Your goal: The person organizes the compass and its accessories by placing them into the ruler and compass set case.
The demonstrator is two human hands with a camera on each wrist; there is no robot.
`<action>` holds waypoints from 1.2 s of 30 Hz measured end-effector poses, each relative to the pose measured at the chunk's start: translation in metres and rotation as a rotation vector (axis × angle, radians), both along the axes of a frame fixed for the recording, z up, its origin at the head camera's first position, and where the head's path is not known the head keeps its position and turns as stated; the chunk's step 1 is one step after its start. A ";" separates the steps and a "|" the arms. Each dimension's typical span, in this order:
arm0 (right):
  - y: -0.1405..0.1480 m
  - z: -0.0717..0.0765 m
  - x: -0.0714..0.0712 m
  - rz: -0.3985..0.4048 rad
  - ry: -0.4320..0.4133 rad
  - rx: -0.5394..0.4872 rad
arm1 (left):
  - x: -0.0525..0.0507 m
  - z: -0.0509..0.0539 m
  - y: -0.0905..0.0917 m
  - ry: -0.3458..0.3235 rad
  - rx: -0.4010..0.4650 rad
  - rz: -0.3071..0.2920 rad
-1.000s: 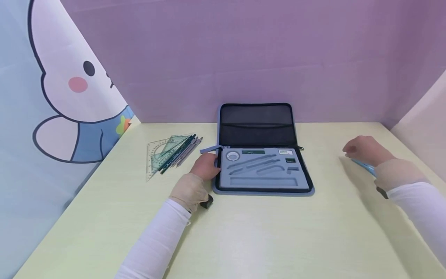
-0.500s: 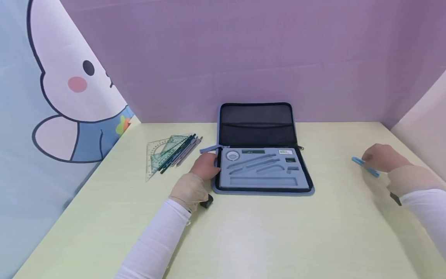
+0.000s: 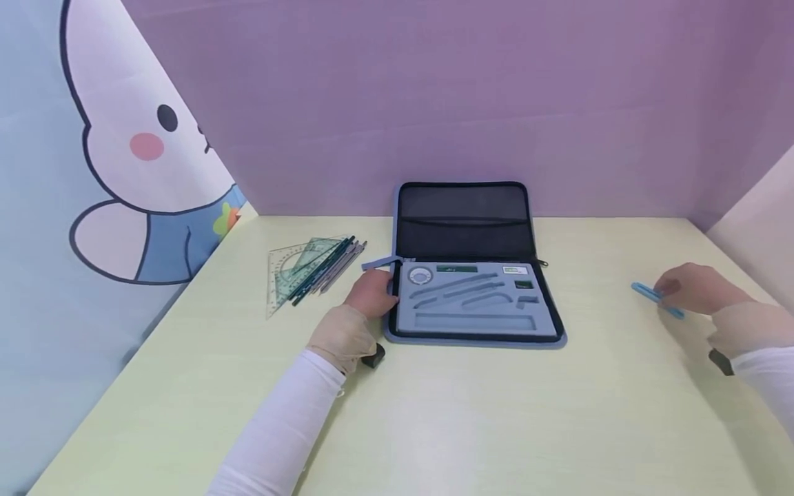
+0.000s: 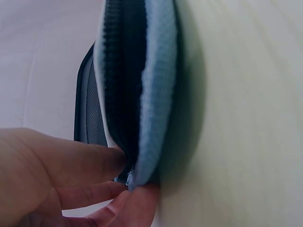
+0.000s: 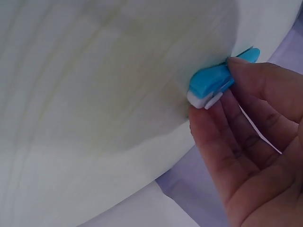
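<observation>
A zippered blue-grey case point(image 3: 484, 341) lies unfolded on the table, its dark mesh lid point(image 3: 465, 231) raised at the back. Its grey foam insert has several shaped recesses. My left hand point(image 3: 370, 293) grips the case's left edge; in the left wrist view the thumb lies over the zipper edge and fingers curl beneath the fabric rim point(image 4: 158, 90). Far to the right, my right hand point(image 3: 697, 288) pinches a light-blue utility knife point(image 5: 210, 80) between thumb and fingers, close to the tabletop. White parts show at the knife's near end; the fingers cover part of its body.
Left of the case lie a clear set square with protractor markings point(image 3: 273, 275), a green-tinted set square point(image 3: 310, 256) and several pencils point(image 3: 322, 272). The case's insert holds a round white piece point(image 3: 420, 275) and small green-and-white pieces. A purple backdrop point(image 3: 459, 103) stands behind the table.
My right hand has moved right and slightly nearer along the blue utility knife, and its fingers now pinch it. My left hand stays on the case edge. The head view has shifted slightly.
</observation>
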State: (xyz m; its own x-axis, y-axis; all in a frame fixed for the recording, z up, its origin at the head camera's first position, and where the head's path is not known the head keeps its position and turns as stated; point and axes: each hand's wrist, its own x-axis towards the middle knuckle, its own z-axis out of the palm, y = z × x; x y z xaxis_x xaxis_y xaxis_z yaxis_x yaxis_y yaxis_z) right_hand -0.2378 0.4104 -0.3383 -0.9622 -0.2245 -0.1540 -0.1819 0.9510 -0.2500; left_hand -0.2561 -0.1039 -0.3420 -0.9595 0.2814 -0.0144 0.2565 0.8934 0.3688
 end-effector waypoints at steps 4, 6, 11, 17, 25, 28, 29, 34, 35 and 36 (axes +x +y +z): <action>-0.006 0.002 -0.001 0.023 0.030 -0.006 | 0.000 0.000 0.000 -0.005 -0.003 0.000; -0.013 0.005 -0.002 0.051 0.057 -0.006 | -0.001 -0.001 0.000 -0.011 -0.002 0.005; -0.037 0.011 -0.004 0.102 0.113 -0.024 | -0.003 -0.003 0.001 -0.023 -0.009 0.009; -0.073 0.017 -0.009 0.166 0.141 -0.073 | -0.002 -0.001 0.001 -0.026 -0.012 0.016; -0.121 0.024 -0.010 0.269 0.151 -0.115 | 0.000 0.001 0.001 -0.029 -0.011 0.031; -0.135 0.025 -0.010 0.294 0.151 -0.112 | 0.000 0.001 0.002 -0.024 -0.010 0.032; -0.139 0.026 -0.010 0.297 0.150 -0.113 | 0.000 0.001 0.002 -0.023 -0.008 0.031; -0.155 0.026 -0.012 0.321 0.137 -0.107 | 0.000 0.001 0.001 -0.021 -0.007 0.030; -0.158 0.026 -0.013 0.327 0.135 -0.105 | 0.000 0.001 0.001 -0.019 -0.007 0.029; -0.161 0.026 -0.013 0.329 0.131 -0.102 | 0.000 0.001 0.001 -0.018 -0.009 0.028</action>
